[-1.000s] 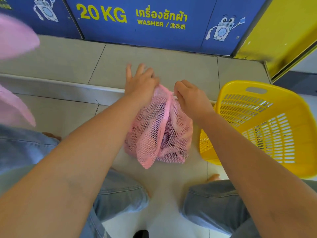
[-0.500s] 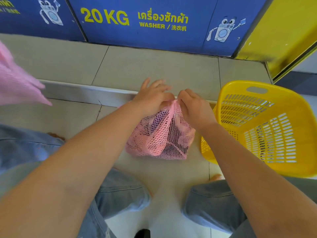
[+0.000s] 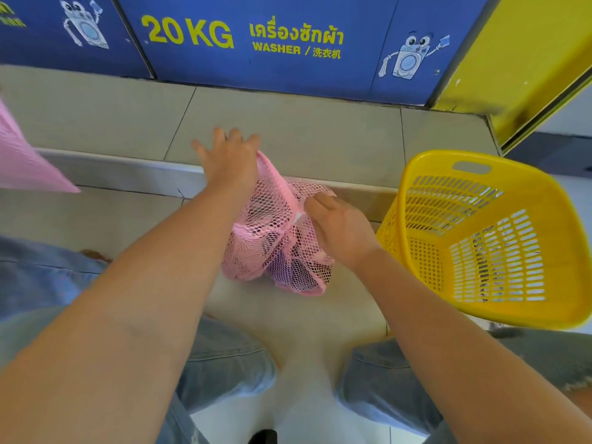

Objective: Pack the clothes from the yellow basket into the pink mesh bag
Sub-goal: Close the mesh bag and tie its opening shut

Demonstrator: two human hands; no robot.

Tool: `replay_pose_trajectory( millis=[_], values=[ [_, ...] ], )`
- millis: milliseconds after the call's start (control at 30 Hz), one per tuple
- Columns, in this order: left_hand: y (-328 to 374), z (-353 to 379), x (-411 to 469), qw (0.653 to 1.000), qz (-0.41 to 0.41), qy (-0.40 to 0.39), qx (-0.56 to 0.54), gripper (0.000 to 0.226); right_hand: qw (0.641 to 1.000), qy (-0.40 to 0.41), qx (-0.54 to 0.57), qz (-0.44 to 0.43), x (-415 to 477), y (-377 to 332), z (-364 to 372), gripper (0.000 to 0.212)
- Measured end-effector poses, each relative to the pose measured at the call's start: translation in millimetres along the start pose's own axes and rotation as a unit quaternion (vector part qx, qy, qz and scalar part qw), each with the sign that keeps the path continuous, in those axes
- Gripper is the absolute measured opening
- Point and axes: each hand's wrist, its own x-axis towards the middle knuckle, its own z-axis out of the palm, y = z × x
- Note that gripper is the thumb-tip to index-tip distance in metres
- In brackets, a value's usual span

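Observation:
The pink mesh bag (image 3: 275,238) rests on the pale floor between my knees, bulging with dark and pink clothes. My left hand (image 3: 229,161) pinches the bag's top end and holds it up, with the other fingers spread. My right hand (image 3: 339,229) grips the bag's pink seam strip near its middle, where a small white piece shows. The yellow basket (image 3: 480,238) stands just right of the bag, tilted, and I see no clothes inside it.
A grey tiled step (image 3: 288,133) runs behind the bag, below blue washer panels (image 3: 256,43) marked 20 KG. A yellow panel (image 3: 519,59) rises at the right. Pink mesh fabric (image 3: 22,161) hangs at the left edge. My jeans-clad knees (image 3: 224,357) frame the floor space.
My hands have moved apart along the bag's top: the left rose and went further away, the right slid down toward me along the seam. The bag now sits stretched lengthwise on the floor.

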Motion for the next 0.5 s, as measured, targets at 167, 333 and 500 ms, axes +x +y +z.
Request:
replay_pose_trajectory(
  millis=[167, 333, 500],
  values=[
    [-1, 14, -4, 0.997, -0.045, -0.032, -0.057, 0.037, 1.0, -0.009, 0.007, -0.019, 0, 0, 8, 0.022],
    [-1, 30, -16, 0.979, -0.057, -0.115, -0.156, 0.027, 0.998, -0.043, 0.036, 0.017, -14, 4, 22, 0.009],
    [-4, 58, -37, 0.954, -0.089, -0.161, -0.237, 0.039, 0.992, -0.079, 0.049, 0.088, -11, 1, 30, 0.025]
  ],
)
